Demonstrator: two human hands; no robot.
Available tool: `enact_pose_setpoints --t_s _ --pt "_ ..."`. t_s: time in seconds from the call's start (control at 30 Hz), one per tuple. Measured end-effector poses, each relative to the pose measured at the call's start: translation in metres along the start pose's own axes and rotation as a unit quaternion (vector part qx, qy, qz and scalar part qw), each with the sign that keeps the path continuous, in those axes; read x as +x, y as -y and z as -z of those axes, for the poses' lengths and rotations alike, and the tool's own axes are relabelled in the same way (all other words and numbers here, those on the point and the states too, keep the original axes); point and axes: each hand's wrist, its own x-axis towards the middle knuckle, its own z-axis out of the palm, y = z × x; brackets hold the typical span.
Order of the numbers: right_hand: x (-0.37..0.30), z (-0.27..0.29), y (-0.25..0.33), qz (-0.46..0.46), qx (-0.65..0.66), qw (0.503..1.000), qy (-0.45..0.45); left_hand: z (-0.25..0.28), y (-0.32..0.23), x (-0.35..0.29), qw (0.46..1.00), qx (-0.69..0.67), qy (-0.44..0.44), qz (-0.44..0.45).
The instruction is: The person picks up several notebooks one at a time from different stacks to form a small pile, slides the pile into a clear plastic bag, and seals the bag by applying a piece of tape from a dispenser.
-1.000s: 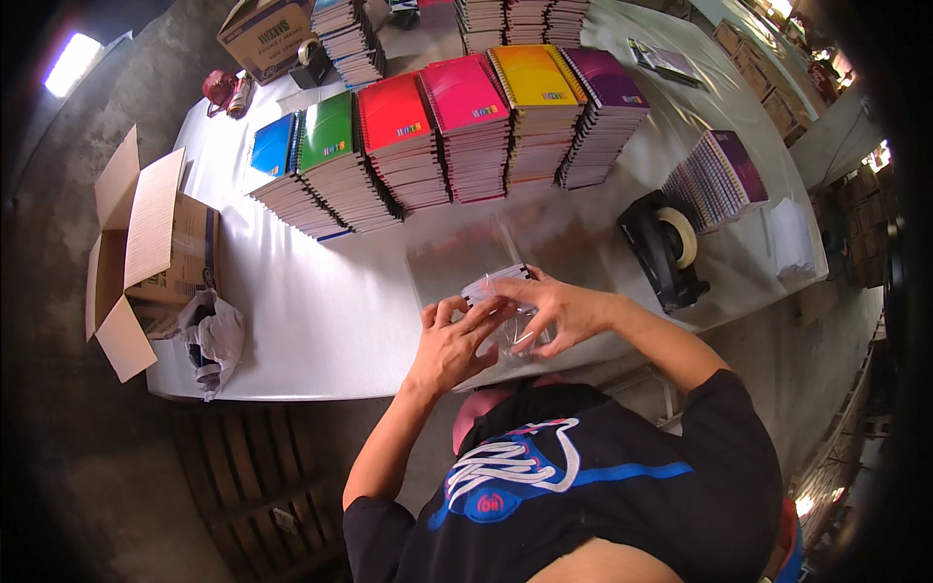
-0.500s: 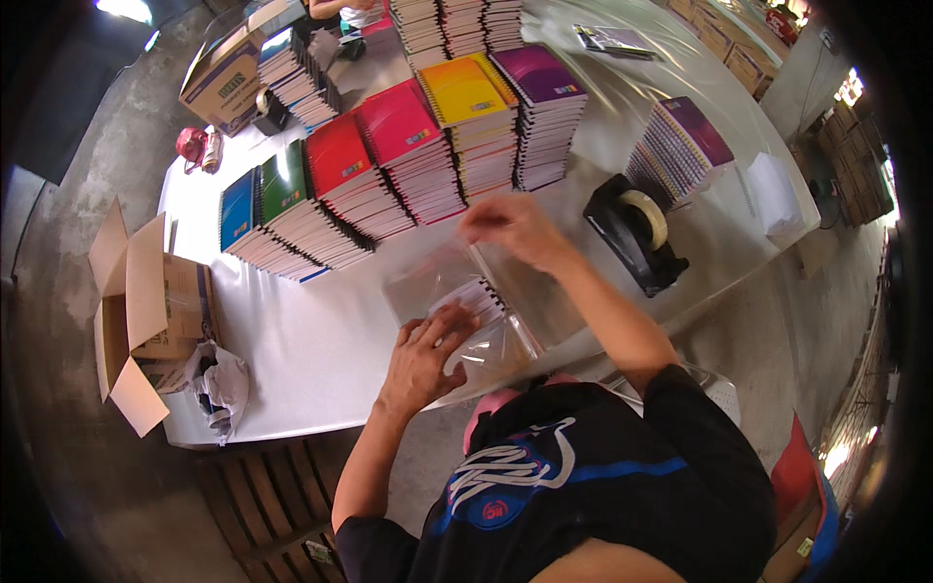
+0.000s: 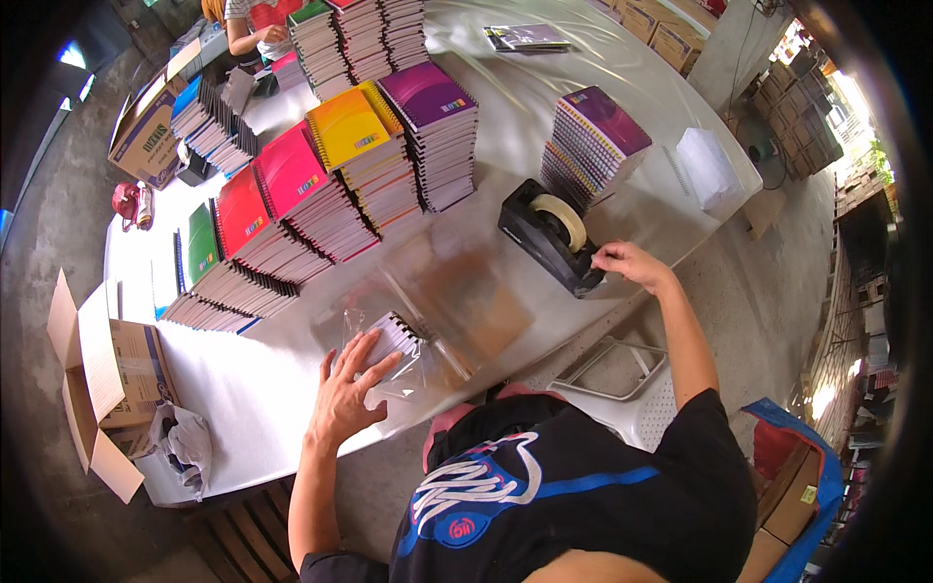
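On the near part of the table lies a small white spiral-bound notebook (image 3: 394,337) in a clear plastic wrapper (image 3: 412,374). My left hand (image 3: 348,396) rests on it with its fingers stretched and spread. Off to the right, my right hand (image 3: 634,265) is at the front end of a black tape dispenser (image 3: 520,225), its thumb and fingers pinched on the end of the adhesive tape. The pale tape roll (image 3: 561,220) sits in the dispenser. A row of stacked spiral notebooks with purple (image 3: 428,95), yellow (image 3: 355,128), pink (image 3: 292,170), red (image 3: 243,216) and green covers stands beyond my hands.
Behind the dispenser stands another notebook stack (image 3: 598,136), with a white paper pile (image 3: 707,167) to its right. An open cardboard box (image 3: 131,360) and a plastic bag (image 3: 183,442) are at the left. A person's hand (image 3: 275,34) shows at the far side. A white chair (image 3: 637,406) is near me.
My right hand has moved from above the plastic wrapper to the tape dispenser at the right. My left hand stays on the wrapped notebook. The whole view has shifted.
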Motion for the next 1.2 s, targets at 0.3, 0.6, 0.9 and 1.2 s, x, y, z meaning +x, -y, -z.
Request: enact_pose_setpoints --t_s 0.3,0.6,0.9,1.2 --pt "-0.029 -0.021 -0.052 -0.015 0.132 0.985 -0.113 0.003 -0.002 -0.001 0.999 0.029 0.016 0.012" --pt "-0.032 -0.091 0.098 0.233 0.066 0.970 0.000 0.013 0.000 0.000 0.989 0.116 0.088 0.025" --pt "0.002 -0.229 0.222 0.330 -0.436 0.837 0.002 0.020 0.001 -0.003 0.986 0.134 0.099 0.008" --pt "0.002 -0.217 0.134 0.630 -0.329 0.701 -0.055 -0.001 0.013 -0.004 0.998 -0.011 0.051 0.017"
